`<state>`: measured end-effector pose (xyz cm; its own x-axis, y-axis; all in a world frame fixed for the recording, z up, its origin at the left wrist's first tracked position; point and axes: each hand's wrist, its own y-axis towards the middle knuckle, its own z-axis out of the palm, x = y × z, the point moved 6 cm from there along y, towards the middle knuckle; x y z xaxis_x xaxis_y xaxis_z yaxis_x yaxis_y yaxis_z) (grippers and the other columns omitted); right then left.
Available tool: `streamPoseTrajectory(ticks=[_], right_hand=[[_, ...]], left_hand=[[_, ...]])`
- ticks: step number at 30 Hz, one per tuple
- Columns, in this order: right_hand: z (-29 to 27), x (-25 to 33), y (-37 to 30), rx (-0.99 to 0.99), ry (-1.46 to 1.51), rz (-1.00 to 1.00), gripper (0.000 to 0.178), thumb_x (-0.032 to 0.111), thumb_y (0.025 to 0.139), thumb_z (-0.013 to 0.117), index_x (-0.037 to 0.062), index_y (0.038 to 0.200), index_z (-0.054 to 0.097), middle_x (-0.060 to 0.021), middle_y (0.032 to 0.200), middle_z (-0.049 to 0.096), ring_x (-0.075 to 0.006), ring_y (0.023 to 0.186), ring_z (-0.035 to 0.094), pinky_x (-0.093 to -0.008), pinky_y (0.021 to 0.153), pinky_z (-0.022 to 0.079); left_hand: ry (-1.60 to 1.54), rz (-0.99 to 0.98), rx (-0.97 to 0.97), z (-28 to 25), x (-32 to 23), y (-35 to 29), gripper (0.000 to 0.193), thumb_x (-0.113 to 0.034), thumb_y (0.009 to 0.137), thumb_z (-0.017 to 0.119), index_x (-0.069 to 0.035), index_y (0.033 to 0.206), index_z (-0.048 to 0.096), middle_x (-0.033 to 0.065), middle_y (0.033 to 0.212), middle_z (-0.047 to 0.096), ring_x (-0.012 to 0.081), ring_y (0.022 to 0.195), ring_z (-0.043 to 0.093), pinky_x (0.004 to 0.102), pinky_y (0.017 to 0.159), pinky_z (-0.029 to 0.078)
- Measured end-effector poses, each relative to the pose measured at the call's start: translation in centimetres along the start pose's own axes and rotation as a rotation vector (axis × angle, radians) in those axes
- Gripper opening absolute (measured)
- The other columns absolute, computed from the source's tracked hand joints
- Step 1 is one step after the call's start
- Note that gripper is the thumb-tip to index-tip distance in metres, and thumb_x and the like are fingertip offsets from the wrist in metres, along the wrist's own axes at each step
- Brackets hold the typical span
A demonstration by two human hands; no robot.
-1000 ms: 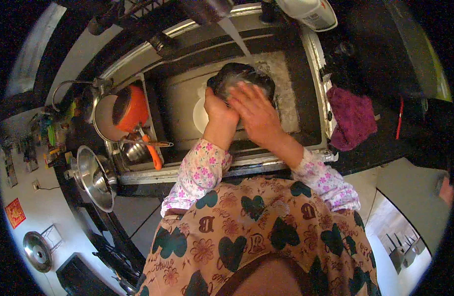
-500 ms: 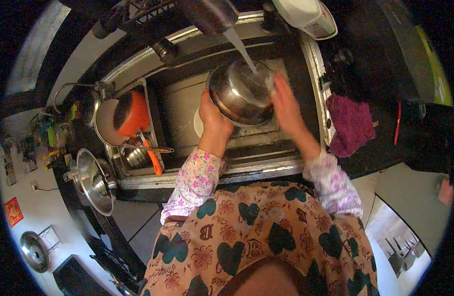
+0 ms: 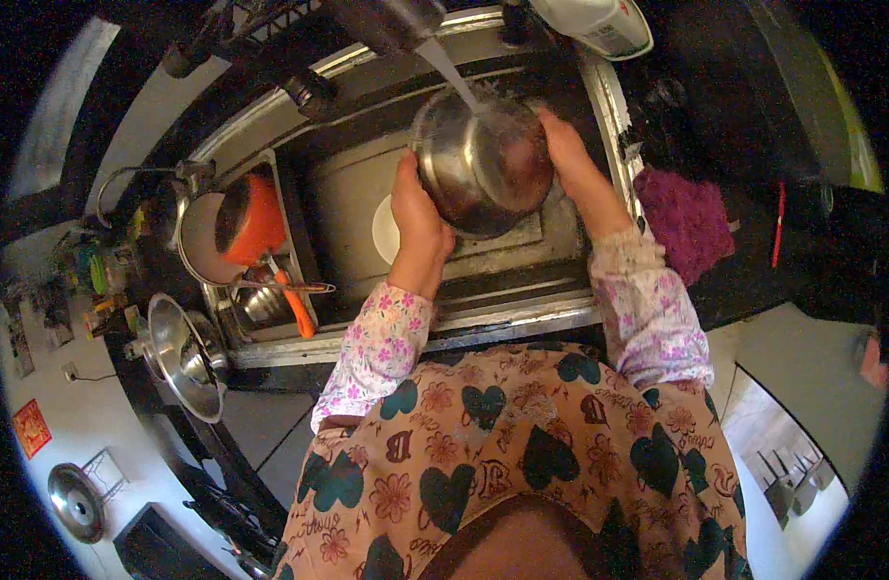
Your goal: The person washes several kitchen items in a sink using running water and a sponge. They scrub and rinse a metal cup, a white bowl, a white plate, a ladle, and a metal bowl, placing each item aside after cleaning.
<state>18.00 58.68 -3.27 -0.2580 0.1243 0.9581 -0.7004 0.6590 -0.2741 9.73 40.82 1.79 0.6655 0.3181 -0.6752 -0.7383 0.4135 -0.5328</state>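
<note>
Between my two hands a shiny metal pot [image 3: 478, 169] is held over the sink [image 3: 343, 174], its rounded outer side turned up. Water from the faucet [image 3: 396, 19] runs onto the pot's far part. My left hand [image 3: 420, 217] grips the pot's left side, thumb along the wall and the other fingers hidden beneath. On the opposite side, my right hand [image 3: 572, 155] is closed on the rim, its fingertips partly out of sight. Beside my left wrist, a white round dish [image 3: 386, 230] lies in the sink.
Left of the basin stand an orange pan [image 3: 251, 220], a pale bowl [image 3: 201, 237] and an orange-handled utensil [image 3: 298, 307]. A steel basin [image 3: 179, 358] sits farther left. A purple cloth [image 3: 681, 227] hangs at the right edge. A white bottle [image 3: 599, 24] stands at the back right.
My right hand has gone from a flat, blurred position against the pot's side to gripping its rim. The pot has turned and shifted slightly under the stream.
</note>
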Motion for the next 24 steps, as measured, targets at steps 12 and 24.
streamPoseTrajectory(ticks=[12, 24], right_hand=[[8.3, 6.5, -9.7, 0.097, -0.922, -0.918, 0.049, 0.016, 0.076, 0.056, 0.0133, 0.124, 0.046, -0.0119, 0.135, 0.037, -0.0317, 0.125, 0.032, -0.0463, 0.104, 0.024], [7.6, 9.0, -10.8, 0.076, -0.844, -0.897, 0.039, 0.009, 0.074, 0.052, 0.0083, 0.113, 0.054, -0.0112, 0.127, 0.046, -0.0328, 0.122, 0.036, -0.0458, 0.102, 0.028]], left_hand=[[-0.194, -0.059, -0.003, -2.3, 2.4, 3.2, 0.041, -0.035, 0.092, 0.027, -0.008, 0.110, 0.052, 0.0077, 0.106, 0.059, 0.0230, 0.098, 0.056, 0.0378, 0.085, 0.045], [0.081, -0.007, -0.041, -1.8, 2.5, 1.4, 0.044, -0.040, 0.092, 0.035, -0.005, 0.112, 0.052, 0.0099, 0.107, 0.057, 0.0233, 0.095, 0.055, 0.0370, 0.083, 0.044]])
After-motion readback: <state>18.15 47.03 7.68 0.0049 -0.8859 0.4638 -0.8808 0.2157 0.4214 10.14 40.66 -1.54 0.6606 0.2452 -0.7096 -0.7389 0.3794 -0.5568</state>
